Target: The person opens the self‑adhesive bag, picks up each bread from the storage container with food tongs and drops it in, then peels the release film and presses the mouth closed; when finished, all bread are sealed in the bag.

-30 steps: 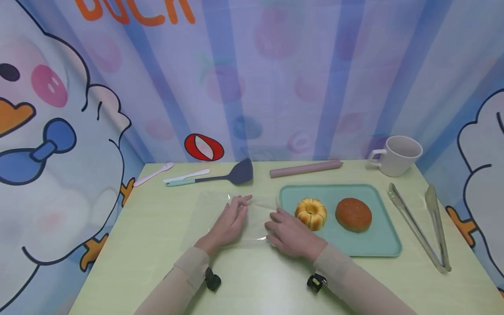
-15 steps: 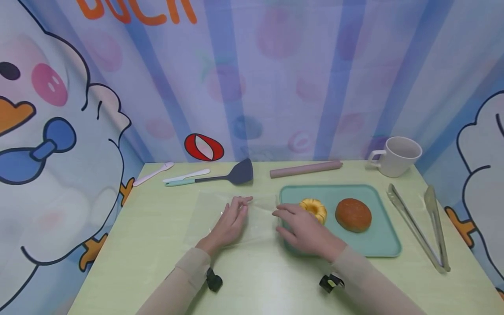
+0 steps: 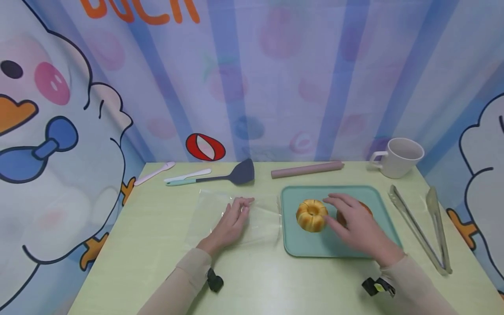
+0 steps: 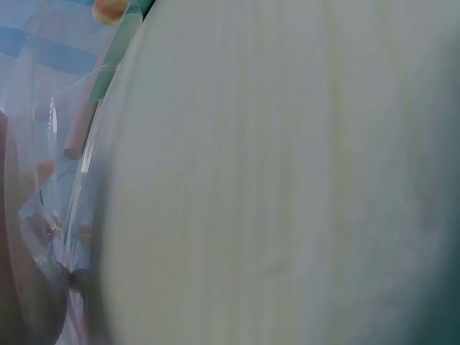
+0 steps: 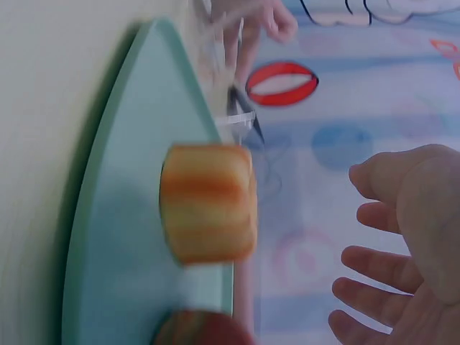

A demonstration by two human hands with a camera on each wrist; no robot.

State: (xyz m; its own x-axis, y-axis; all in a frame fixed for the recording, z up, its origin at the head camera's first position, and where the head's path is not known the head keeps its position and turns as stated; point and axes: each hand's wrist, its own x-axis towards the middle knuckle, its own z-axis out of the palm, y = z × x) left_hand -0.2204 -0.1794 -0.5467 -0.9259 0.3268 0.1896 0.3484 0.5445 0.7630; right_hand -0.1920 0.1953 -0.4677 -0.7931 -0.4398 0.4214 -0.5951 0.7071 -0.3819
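A clear plastic bag [image 3: 261, 223] lies on the table, and my left hand [image 3: 229, 222] holds it near the middle with curled fingers. In the left wrist view its film [image 4: 50, 208] rises in folds across the fingers, so the exact grip is partly hidden. My right hand [image 3: 356, 225] hovers over the green tray [image 3: 303, 250], fingers spread and holding nothing. Below it a round brown bun [image 3: 367, 208] is mostly covered. Left of its fingertips sits a ring-shaped golden bread [image 3: 311, 215], also seen in the right wrist view [image 5: 208, 205], apart from the hand there.
Along the back lie a pink spoon [image 3: 154, 173], a white knife [image 3: 187, 176], a dark spatula [image 3: 240, 172] and a pink rolling pin [image 3: 307, 169]. A white mug [image 3: 400, 158] stands back right. Metal tongs [image 3: 419, 229] lie spread right of the tray.
My right hand has left the bag's right edge and moved right, past the ring-shaped bread, to above the brown bun. The left hand stays at the bag.
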